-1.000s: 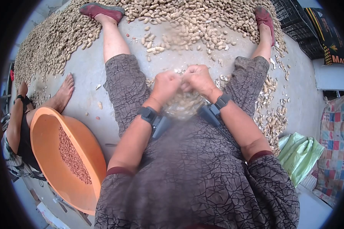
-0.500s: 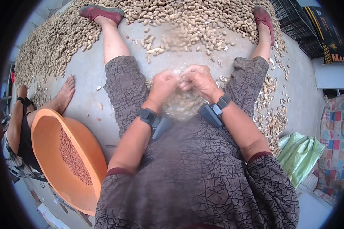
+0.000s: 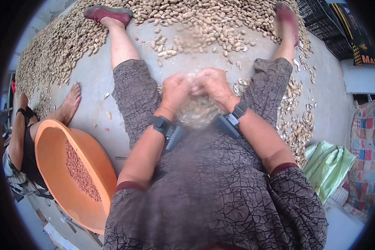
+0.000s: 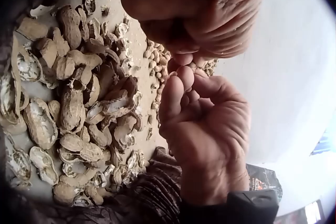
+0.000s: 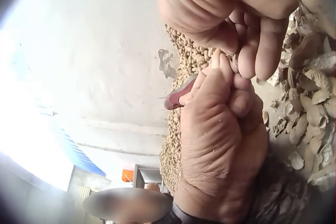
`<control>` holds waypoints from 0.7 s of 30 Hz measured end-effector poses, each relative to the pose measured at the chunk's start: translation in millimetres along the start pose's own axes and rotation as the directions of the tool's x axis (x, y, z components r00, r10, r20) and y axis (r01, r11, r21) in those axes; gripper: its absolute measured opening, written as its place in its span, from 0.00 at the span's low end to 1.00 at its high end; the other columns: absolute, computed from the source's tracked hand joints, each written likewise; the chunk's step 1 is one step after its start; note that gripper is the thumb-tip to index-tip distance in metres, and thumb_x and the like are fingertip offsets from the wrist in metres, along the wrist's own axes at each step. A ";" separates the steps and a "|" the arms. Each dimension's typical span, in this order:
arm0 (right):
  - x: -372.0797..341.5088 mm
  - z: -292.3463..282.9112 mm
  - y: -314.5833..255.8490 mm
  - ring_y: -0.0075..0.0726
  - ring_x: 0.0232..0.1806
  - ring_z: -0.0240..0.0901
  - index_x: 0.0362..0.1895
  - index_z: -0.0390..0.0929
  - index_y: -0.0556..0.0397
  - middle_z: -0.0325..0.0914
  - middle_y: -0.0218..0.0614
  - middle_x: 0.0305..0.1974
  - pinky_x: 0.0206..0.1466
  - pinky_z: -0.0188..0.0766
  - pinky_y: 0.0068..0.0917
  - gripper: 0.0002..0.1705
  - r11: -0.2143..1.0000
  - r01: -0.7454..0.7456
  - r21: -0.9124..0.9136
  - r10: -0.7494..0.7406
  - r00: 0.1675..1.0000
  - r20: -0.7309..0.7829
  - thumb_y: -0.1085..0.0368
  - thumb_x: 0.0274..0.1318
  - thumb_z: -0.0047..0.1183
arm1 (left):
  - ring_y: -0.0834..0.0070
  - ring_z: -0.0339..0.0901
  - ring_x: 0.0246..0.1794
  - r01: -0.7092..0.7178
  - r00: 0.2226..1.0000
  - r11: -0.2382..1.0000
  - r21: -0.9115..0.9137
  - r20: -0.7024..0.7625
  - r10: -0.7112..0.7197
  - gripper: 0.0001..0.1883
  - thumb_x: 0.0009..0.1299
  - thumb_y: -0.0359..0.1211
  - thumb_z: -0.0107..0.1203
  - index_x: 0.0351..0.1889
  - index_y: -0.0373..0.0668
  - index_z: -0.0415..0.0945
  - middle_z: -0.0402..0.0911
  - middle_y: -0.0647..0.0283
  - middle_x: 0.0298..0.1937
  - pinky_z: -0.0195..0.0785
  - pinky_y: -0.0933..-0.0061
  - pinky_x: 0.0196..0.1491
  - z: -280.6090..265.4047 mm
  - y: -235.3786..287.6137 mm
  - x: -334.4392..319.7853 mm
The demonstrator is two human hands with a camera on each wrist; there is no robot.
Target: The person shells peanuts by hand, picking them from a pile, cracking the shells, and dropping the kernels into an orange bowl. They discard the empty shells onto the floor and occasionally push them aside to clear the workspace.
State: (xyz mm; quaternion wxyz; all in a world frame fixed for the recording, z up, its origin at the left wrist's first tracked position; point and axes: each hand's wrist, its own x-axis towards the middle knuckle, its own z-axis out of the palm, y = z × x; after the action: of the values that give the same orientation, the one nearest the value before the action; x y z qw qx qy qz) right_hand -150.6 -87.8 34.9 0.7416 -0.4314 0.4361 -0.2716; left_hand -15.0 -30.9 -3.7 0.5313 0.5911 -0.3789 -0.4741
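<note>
Left hand (image 3: 176,89) and right hand (image 3: 215,86) meet at 12 o'clock in the head view, fingers curled; an orange basin (image 3: 50,156) sits at 8 o'clock. Left wrist view: peanut shells (image 4: 72,109) lie at 9 o'clock. Right wrist view: both hands pinch 1 peanut (image 5: 234,64) at 2 o'clock.

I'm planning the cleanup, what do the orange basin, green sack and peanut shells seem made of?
Orange basin: probably molded plastic, smooth, seamless wall. Green sack: likely thin plastic, possibly woven, sheen along its creases. Peanut shells: dry plant husk, matte, ridged outside, pale inside.
</note>
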 end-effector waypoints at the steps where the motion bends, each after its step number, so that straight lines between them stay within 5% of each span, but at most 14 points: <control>1: -0.7 0.5 0.6 0.32 0.26 0.78 0.27 0.73 0.66 0.77 0.44 0.26 0.27 0.78 0.22 0.04 0.997 -0.012 0.080 0.013 1.000 -0.009 0.77 0.50 0.46 | 0.88 0.69 0.26 0.000 1.000 1.000 0.000 0.000 0.000 0.06 0.68 0.29 0.51 0.30 0.37 0.75 0.76 0.70 0.27 0.64 0.85 0.30 0.7 2.7 -0.4; 4: -0.4 -1.2 2.4 0.31 0.30 0.78 0.32 0.72 0.62 0.77 0.43 0.31 0.36 0.80 0.24 0.03 0.983 -0.039 0.179 0.031 0.998 0.047 0.76 0.51 0.49 | 0.88 0.67 0.23 0.069 0.994 0.992 -0.109 -0.078 -0.078 0.05 0.68 0.29 0.51 0.32 0.37 0.75 0.75 0.69 0.26 0.62 0.86 0.27 0.6 10.2 -1.0; 6: 1.2 1.1 4.0 0.32 0.29 0.78 0.33 0.72 0.64 0.77 0.44 0.31 0.35 0.80 0.24 0.03 0.975 -0.022 0.220 0.013 0.999 0.044 0.76 0.53 0.46 | 0.88 0.64 0.19 0.154 0.979 0.901 -0.407 -0.057 -0.193 0.04 0.68 0.29 0.50 0.35 0.37 0.74 0.74 0.68 0.24 0.58 0.88 0.22 -2.2 14.2 -1.3; 9: 0.1 2.8 -0.5 0.33 0.29 0.78 0.35 0.71 0.66 0.77 0.46 0.32 0.34 0.80 0.24 0.05 0.958 -0.005 0.286 -0.012 0.998 0.059 0.77 0.56 0.43 | 0.85 0.69 0.26 0.145 0.986 0.771 -0.620 0.030 -0.162 0.07 0.67 0.30 0.49 0.31 0.37 0.75 0.74 0.69 0.26 0.65 0.82 0.30 -7.6 14.5 -2.8; 13: 2.2 -5.9 -1.6 0.32 0.34 0.79 0.38 0.71 0.63 0.78 0.45 0.36 0.39 0.79 0.26 0.06 0.975 0.004 0.222 -0.036 0.989 0.141 0.74 0.55 0.47 | 0.84 0.69 0.24 0.224 0.969 0.792 -0.568 0.043 -0.243 0.07 0.67 0.30 0.49 0.33 0.37 0.76 0.73 0.70 0.25 0.64 0.83 0.29 -11.1 18.6 -3.1; 15: 2.8 -8.0 -1.6 0.31 0.33 0.78 0.38 0.72 0.63 0.78 0.44 0.35 0.38 0.78 0.24 0.07 0.985 0.017 0.171 -0.042 0.989 0.141 0.73 0.55 0.48 | 0.84 0.68 0.22 0.336 0.933 0.922 -0.194 -0.067 -0.354 0.09 0.67 0.30 0.48 0.37 0.37 0.78 0.73 0.70 0.24 0.63 0.83 0.26 -6.0 25.1 -4.0; 19: -3.4 -1.5 -8.0 0.27 0.29 0.77 0.34 0.75 0.63 0.78 0.39 0.29 0.30 0.74 0.20 0.06 0.985 0.139 -0.101 -0.132 0.988 0.073 0.74 0.55 0.45 | 0.83 0.67 0.20 0.371 0.926 0.887 -0.275 0.040 -0.375 0.11 0.68 0.32 0.47 0.40 0.36 0.78 0.73 0.70 0.23 0.62 0.82 0.23 -12.9 13.5 -2.0; 21: -1.5 0.2 2.9 0.30 0.27 0.77 0.32 0.76 0.61 0.78 0.39 0.27 0.29 0.73 0.23 0.06 0.951 0.216 -0.219 -0.205 0.976 0.074 0.73 0.53 0.46 | 0.85 0.63 0.15 0.472 0.880 0.774 -0.423 0.178 -0.440 0.12 0.72 0.34 0.44 0.34 0.34 0.73 0.71 0.66 0.20 0.50 0.86 0.14 -12.3 14.3 -1.2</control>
State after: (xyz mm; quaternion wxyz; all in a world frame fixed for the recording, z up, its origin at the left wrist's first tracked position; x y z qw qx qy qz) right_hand -151.0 -85.1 33.1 0.6653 -0.5638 0.3967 -0.2867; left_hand -2.7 -28.6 10.4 0.5101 0.5077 -0.1210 -0.6836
